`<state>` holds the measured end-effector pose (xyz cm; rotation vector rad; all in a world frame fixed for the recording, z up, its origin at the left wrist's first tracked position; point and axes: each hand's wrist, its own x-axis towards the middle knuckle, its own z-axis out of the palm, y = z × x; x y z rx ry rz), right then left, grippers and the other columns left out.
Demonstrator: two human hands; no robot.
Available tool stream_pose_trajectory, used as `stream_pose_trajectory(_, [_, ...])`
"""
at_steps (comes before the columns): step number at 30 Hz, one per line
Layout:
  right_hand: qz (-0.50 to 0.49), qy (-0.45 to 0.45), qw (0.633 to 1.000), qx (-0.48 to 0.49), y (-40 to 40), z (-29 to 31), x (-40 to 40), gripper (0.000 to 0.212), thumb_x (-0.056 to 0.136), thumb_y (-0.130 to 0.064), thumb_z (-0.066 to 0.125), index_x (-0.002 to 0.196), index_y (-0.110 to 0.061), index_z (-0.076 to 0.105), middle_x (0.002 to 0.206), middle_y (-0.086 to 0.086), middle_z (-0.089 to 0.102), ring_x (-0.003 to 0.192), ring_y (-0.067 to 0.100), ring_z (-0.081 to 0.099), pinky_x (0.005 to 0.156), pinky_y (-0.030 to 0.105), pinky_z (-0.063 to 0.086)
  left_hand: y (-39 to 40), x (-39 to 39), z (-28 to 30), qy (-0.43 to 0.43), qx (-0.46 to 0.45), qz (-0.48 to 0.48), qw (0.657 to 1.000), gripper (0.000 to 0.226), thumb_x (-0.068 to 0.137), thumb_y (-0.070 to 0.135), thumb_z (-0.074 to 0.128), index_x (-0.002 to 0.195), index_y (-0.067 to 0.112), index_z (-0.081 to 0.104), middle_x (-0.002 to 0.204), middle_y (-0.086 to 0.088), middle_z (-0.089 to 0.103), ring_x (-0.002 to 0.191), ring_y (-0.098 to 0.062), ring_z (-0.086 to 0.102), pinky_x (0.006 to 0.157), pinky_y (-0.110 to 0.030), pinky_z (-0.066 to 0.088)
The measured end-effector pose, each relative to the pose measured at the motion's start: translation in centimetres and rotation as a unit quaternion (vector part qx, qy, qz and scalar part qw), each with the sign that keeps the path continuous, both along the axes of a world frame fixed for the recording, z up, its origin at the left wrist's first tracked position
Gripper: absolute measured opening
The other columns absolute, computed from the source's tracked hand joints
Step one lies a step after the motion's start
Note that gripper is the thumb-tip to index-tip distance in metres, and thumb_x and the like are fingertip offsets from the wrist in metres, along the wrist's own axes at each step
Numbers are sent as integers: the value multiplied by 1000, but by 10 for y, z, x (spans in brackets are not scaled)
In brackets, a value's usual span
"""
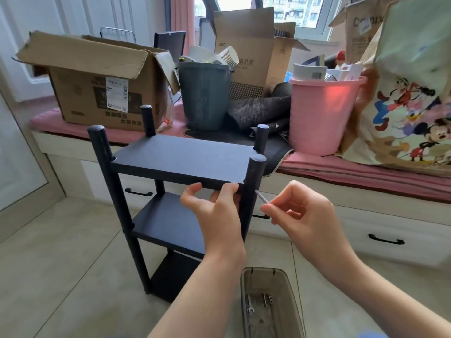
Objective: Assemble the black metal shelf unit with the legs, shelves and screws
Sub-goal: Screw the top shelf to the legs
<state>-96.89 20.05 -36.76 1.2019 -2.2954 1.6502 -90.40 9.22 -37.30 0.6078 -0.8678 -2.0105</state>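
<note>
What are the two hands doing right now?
Left hand: closed on the front edge of the top shelf, by the front right leg.
Right hand: pinching a thin metal tool pointed at that leg.

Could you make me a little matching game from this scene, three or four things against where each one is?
Things:
1. left hand
2. right hand
3. pink bucket
4. clear tray

Places:
A. on the window bench
B. on the floor, near the person
C. gripping the top shelf's front edge
D. pinching a slim tool at the front right leg

Pairs: 1-C, 2-D, 3-A, 4-B
</note>
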Motion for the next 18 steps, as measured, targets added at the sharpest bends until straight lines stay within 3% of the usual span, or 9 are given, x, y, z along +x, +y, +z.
stream_pose_trajectory(3, [4,-4,1000,-6,-3,4,0,25,81,-15,80,69,-23,59,69,0,66,63,24,64,64,47,54,-1,-3,0,1,37,-1,999,37,94,7,63,106,29,36,89,-9,65,74,-18,67,69,-25,54])
stream_pose_trajectory(8, [15,-6,1000,-4,-16,11,-2,23,83,-17,78,71,-19,59,66,0,65,64,25,64,65,47,54,-11,-5,0,20,70,-36,997,43,92,15,70,129,9,49,89,-4,73,77,-16,73,71,-25,57])
stream_pose_trajectory(12, [10,-15,1000,6,-22,10,-4,23,82,-17,79,73,-21,59,69,-4,65,65,20,66,66,45,55,-15,-6,-3,-8,16,-72,997,25,93,17,69,115,8,64,85,-1,74,75,-12,72,68,-22,58])
stream_pose_trajectory(14, [16,-17,1000,-2,-20,7,-3,20,81,-17,80,76,-22,61,71,-6,67,66,17,68,68,44,57,-14,-7,-2,-22,-1,-74,997,19,92,16,69,109,8,65,88,-4,74,76,-14,72,70,-24,59])
stream_pose_trajectory(18, [32,-37,998,-48,-14,-2,4,19,82,-6,77,84,-21,66,78,-6,72,75,14,72,74,37,59,-13,-9,0,-17,4,-80,997,13,93,13,67,105,9,64,76,1,71,66,-11,70,59,-20,55])
